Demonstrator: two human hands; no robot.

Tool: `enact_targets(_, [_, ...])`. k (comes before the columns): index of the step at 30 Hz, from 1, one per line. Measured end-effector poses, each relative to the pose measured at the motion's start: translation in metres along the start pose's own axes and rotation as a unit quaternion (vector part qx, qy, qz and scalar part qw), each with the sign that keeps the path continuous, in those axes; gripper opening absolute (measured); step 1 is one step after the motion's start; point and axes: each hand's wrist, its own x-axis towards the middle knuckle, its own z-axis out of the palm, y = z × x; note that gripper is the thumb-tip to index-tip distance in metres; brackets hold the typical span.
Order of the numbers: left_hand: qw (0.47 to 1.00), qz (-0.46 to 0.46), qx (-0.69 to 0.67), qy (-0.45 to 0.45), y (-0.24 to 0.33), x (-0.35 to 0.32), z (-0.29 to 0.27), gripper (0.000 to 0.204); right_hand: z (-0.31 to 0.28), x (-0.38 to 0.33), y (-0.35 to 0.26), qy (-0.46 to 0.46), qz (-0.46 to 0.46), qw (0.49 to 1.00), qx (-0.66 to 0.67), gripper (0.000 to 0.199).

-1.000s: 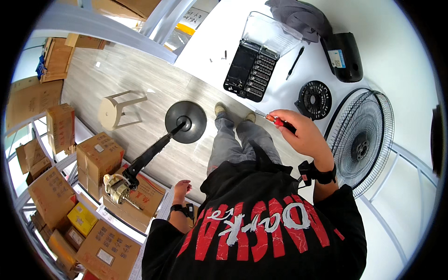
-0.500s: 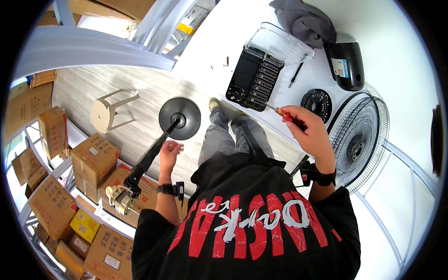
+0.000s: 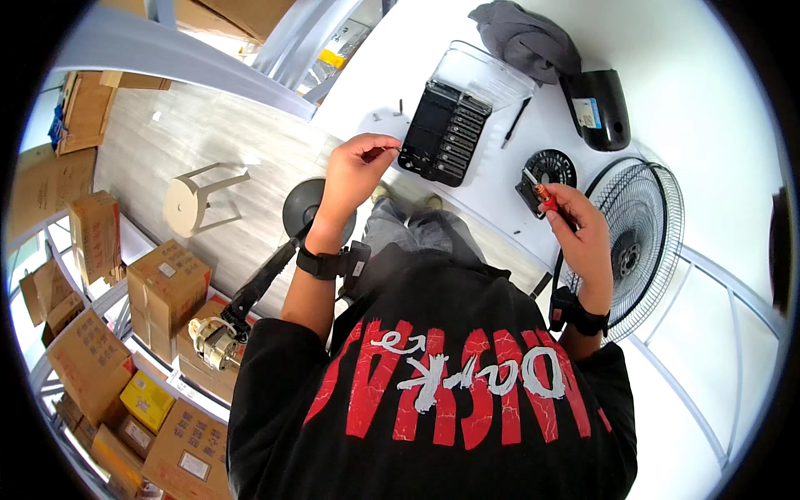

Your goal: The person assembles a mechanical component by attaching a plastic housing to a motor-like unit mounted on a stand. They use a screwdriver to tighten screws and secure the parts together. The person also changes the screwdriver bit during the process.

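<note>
My left hand (image 3: 357,173) reaches to the near left corner of a black bit case (image 3: 444,137), its thumb and fingers pinched together. Whatever sits in the pinch is too small to make out. The case stands with its clear lid (image 3: 487,73) tipped back, and rows of bits show along its right side. My right hand (image 3: 578,232) grips a red-handled screwdriver (image 3: 546,198), its shaft pointing up and left, over the edge of a round black slotted part (image 3: 552,167). Right of that hand stands a wire fan grille (image 3: 637,250).
A slim black tool (image 3: 516,123), a grey cloth (image 3: 529,42) and a black plastic housing (image 3: 600,110) lie on the white table. Small dark bits lie left of the case. At my left are a fan stand (image 3: 268,279) with a motor (image 3: 215,342), a beige stool (image 3: 185,205) and stacked cartons (image 3: 169,282).
My left hand has risen from beside the fan stand to the bit case. My right hand has carried the screwdriver away from the case, rightward to the round black part.
</note>
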Motion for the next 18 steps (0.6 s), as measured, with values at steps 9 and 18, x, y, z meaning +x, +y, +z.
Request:
enact_targets(9, [0.995, -0.077, -0.056, -0.011, 0.002, 0.001, 0.012, 0.015, -0.011, -0.014, 0.012, 0.020, 0.002, 1.000, -0.012, 0.030])
enact_targets(18, [0.984, 0.110, 0.138, -0.002, -0.001, 0.005, 0.022, 0.012, -0.021, -0.017, 0.010, 0.042, -0.001, 0.999, -0.027, 0.030])
